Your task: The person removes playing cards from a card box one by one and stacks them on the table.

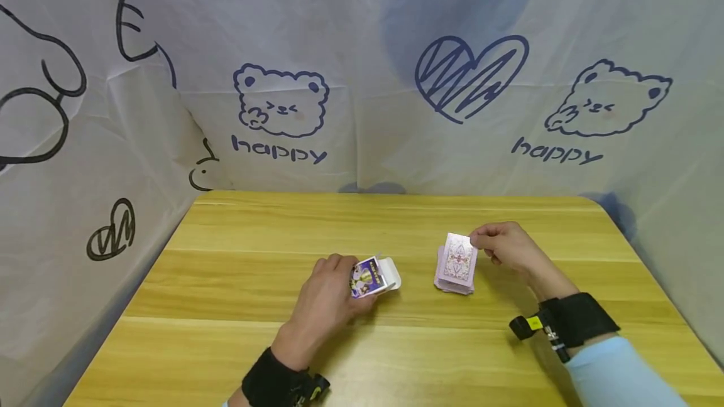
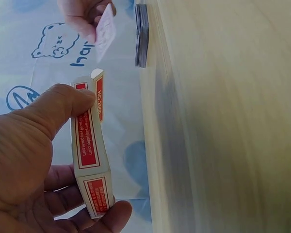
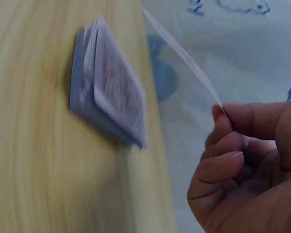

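My left hand point(image 1: 327, 291) grips a playing-card box point(image 1: 367, 277) over the table, its top face purple and gold. White sides with red printed labels show on the box point(image 2: 89, 145) in the left wrist view, where the thumb lies along one edge. Its white end flap point(image 1: 391, 272) stands open toward the right. Between thumb and fingertips my right hand point(image 1: 507, 245) pinches a playing card point(image 1: 459, 257) by its corner, patterned back up. Below that card a somewhat uneven stack of cards point(image 3: 117, 90) sits on the table, apart from the held card.
The wood-grained table point(image 1: 254, 225) spans the front. White cloth point(image 1: 362, 143) with blue drawings hangs behind its far edge, and more cloth point(image 1: 113, 162) falls along the left side. Each wrist wears a black strap point(image 1: 579, 319) with a small camera.
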`<move>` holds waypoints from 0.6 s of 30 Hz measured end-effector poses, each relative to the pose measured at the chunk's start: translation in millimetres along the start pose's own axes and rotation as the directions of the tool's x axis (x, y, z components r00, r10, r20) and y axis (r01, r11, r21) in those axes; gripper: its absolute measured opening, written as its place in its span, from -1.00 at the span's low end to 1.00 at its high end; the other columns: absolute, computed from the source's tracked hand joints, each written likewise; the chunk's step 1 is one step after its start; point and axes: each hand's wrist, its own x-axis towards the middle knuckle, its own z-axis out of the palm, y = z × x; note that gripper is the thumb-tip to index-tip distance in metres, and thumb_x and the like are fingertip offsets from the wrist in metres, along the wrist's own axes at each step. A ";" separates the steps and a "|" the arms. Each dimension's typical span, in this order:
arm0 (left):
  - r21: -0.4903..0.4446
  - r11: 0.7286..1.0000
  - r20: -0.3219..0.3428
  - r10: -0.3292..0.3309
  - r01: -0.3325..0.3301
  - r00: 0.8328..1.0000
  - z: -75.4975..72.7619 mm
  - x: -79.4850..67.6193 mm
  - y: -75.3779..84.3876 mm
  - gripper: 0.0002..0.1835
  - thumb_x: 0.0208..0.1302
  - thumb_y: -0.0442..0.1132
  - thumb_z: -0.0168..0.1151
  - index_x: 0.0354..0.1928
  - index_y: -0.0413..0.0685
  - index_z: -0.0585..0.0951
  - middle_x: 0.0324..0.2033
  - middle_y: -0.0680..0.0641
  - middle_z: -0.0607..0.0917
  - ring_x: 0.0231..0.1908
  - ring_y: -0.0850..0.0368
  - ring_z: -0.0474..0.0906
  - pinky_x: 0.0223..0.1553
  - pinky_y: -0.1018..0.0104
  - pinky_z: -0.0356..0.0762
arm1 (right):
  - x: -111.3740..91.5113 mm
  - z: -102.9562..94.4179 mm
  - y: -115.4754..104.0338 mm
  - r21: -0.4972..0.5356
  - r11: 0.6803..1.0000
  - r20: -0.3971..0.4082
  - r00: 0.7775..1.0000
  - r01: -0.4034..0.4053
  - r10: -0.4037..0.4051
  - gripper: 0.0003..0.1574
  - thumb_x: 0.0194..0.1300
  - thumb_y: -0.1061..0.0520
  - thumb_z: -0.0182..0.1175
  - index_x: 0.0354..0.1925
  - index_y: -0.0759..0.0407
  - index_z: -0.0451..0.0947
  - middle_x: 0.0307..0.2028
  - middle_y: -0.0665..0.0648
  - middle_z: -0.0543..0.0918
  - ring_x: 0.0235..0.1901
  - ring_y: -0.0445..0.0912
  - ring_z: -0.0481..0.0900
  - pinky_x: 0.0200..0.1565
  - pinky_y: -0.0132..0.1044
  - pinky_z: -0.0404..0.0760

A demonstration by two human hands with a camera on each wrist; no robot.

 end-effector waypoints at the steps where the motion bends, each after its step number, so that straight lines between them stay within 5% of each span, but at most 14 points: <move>1: 0.000 1.000 0.000 0.000 0.000 1.000 -0.2 -0.1 0.0 -0.25 0.06 0.13 0.65 0.16 -0.22 0.63 -0.05 -0.16 0.70 -0.12 -0.03 0.56 -0.23 0.19 0.61 | 2.7 -2.3 2.2 -0.018 1.000 0.019 1.000 -0.008 0.009 -0.61 0.57 0.11 0.17 0.11 0.43 0.61 -0.46 0.04 0.42 -0.46 -0.11 0.35 -0.39 -0.25 0.40; 11: -0.007 1.000 0.011 -0.003 0.003 1.000 -0.1 -0.8 0.5 -0.25 0.03 0.11 0.68 0.15 -0.21 0.63 -0.04 -0.15 0.70 -0.11 -0.02 0.56 -0.24 0.21 0.59 | 20.2 3.4 14.3 -0.149 0.989 0.056 0.998 -0.023 0.032 -0.69 0.52 0.14 0.22 0.00 0.38 0.69 -0.28 0.12 0.60 -0.42 -0.05 0.41 -0.36 -0.21 0.39; 18: -0.020 1.000 0.018 -0.007 0.008 1.000 -2.3 -0.6 0.8 -0.25 0.05 0.10 0.67 0.16 -0.21 0.62 -0.04 -0.14 0.70 -0.11 -0.02 0.56 -0.24 0.21 0.58 | 21.0 20.1 22.3 -0.384 0.921 -0.042 0.995 0.063 -0.086 -0.78 0.48 0.12 0.24 -0.21 0.25 0.71 -0.36 0.11 0.66 -0.43 -0.05 0.45 -0.36 -0.23 0.38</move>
